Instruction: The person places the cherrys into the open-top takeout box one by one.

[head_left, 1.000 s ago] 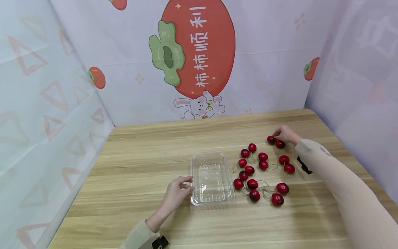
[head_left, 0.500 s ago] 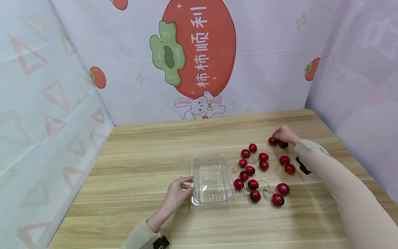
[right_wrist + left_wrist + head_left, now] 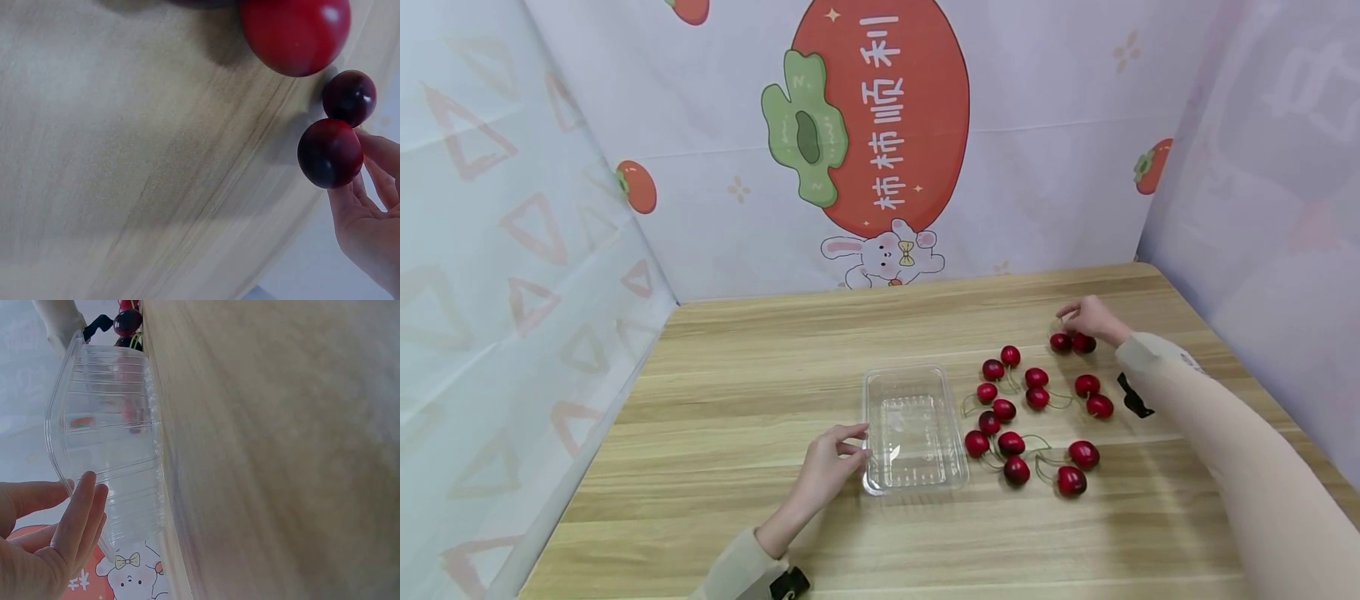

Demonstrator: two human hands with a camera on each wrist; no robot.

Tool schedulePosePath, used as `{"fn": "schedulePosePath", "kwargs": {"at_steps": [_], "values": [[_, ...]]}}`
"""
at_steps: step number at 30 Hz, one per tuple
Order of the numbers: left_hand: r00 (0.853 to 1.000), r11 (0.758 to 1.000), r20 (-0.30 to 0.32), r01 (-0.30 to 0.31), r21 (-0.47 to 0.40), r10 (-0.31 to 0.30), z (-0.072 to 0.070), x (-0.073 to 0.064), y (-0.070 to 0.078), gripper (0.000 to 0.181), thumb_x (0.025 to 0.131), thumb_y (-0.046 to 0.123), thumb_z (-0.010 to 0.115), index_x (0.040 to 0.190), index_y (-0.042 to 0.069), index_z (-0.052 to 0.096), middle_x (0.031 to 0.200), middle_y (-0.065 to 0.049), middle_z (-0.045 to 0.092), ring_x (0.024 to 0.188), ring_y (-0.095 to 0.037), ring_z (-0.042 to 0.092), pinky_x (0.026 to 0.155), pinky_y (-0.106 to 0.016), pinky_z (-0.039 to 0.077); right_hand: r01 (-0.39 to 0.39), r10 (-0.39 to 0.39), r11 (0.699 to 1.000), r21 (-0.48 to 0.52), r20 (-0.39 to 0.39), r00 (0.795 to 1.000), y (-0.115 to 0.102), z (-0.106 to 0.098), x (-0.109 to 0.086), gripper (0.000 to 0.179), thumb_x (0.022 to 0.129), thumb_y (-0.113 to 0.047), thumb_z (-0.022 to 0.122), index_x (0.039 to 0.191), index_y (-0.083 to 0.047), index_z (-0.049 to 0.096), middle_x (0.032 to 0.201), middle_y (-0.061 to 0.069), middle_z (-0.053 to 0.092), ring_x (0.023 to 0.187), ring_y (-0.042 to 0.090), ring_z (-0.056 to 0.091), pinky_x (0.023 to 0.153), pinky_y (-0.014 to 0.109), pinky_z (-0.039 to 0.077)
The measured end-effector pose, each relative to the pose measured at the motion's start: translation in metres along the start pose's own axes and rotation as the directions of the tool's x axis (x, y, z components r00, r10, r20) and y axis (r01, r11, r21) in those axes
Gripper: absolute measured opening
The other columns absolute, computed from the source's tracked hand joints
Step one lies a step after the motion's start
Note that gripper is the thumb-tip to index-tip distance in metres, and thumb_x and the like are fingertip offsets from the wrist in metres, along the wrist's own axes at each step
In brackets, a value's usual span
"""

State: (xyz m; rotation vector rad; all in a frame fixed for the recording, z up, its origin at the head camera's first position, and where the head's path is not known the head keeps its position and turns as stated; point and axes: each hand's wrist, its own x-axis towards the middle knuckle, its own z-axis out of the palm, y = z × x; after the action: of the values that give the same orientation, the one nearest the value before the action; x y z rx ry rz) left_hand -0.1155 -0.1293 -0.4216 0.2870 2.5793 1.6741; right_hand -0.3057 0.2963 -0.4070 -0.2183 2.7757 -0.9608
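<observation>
We've got our right hand [image 3: 1092, 318] pinching 2 cherries [image 3: 1061, 343] by the stem [image 3: 1062, 322], fingertips nearly together, near the table's [image 3: 737, 375] far right corner. Our left hand [image 3: 831, 462] lightly pinches the clear container's [image 3: 913, 442] rim, well in from the left edge.

A white backdrop [image 3: 1045, 192] is showing a big red fruit [image 3: 917, 108] behind the table [image 3: 737, 375]; pale sheets [image 3: 512, 250] are flanking it.
</observation>
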Motion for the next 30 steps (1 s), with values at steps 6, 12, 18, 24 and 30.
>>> {"fn": "schedulePosePath", "kwargs": {"at_steps": [6, 12, 18, 24, 30], "values": [[1.0, 1.0, 0.002, 0.0, 0.005, 0.0, -0.001, -0.001, -0.001, 0.035, 0.075, -0.008, 0.061, 0.109, -0.013, 0.054, 0.099, -0.024, 0.057, 0.078, -0.028, 0.062, 0.057, -0.018, 0.056, 0.005, -0.005, 1.0, 0.026, 0.007, 1.0, -0.002, -0.005, 0.0, 0.032, 0.079, 0.003, 0.049, 0.108, 0.017, 0.052, 0.072, 0.015, 0.064, 0.061, 0.011, 0.056, 0.053, 0.021, 0.048], [1.0, 1.0, 0.006, 0.011, -0.02, -0.011, -0.003, -0.004, 0.013, 0.034, 0.076, -0.011, 0.059, 0.108, -0.016, 0.053, 0.099, -0.028, 0.056, 0.079, -0.033, 0.061, 0.06, -0.03, 0.058, 0.026, -0.025, 0.997, 0.07, -0.01, 1.0, -0.008, -0.01, -0.003, 0.031, 0.082, 0.0, 0.051, 0.109, 0.016, 0.052, 0.079, 0.02, 0.063, 0.065, 0.013, 0.056, 0.054, 0.02, 0.049], [1.0, 1.0, -0.002, 0.009, -0.008, -0.009, -0.005, -0.009, 0.037, 0.032, 0.075, -0.014, 0.056, 0.106, -0.019, 0.051, 0.099, -0.032, 0.054, 0.08, -0.039, 0.06, 0.061, -0.03, 0.058, 0.051, -0.048, 0.994, 0.092, -0.038, 0.998, -0.024, -0.013, -0.009, 0.03, 0.085, -0.003, 0.052, 0.11, 0.014, 0.052, 0.088, 0.025, 0.062, 0.067, 0.015, 0.059, 0.056, 0.02, 0.05], [1.0, 0.999, 0.0, 0.023, -0.026, -0.023, -0.005, -0.01, 0.04, 0.032, 0.075, -0.015, 0.055, 0.107, -0.02, 0.051, 0.099, -0.033, 0.054, 0.08, -0.04, 0.059, 0.063, -0.038, 0.056, 0.08, -0.074, 0.991, 0.104, -0.058, 0.996, -0.043, -0.013, -0.015, 0.031, 0.086, -0.006, 0.052, 0.113, 0.011, 0.053, 0.096, 0.027, 0.061, 0.07, 0.017, 0.062, 0.056, 0.02, 0.05], [0.999, 0.997, 0.008, 0.045, -0.056, -0.045, -0.006, -0.01, 0.039, 0.033, 0.076, -0.015, 0.055, 0.108, -0.02, 0.05, 0.101, -0.033, 0.053, 0.08, -0.039, 0.059, 0.063, -0.037, 0.057, 0.1, -0.088, 0.982, 0.159, -0.085, 0.993, -0.056, -0.008, -0.019, 0.031, 0.087, -0.006, 0.053, 0.113, 0.01, 0.053, 0.094, 0.025, 0.062, 0.069, 0.014, 0.062, 0.054, 0.018, 0.05]]}}
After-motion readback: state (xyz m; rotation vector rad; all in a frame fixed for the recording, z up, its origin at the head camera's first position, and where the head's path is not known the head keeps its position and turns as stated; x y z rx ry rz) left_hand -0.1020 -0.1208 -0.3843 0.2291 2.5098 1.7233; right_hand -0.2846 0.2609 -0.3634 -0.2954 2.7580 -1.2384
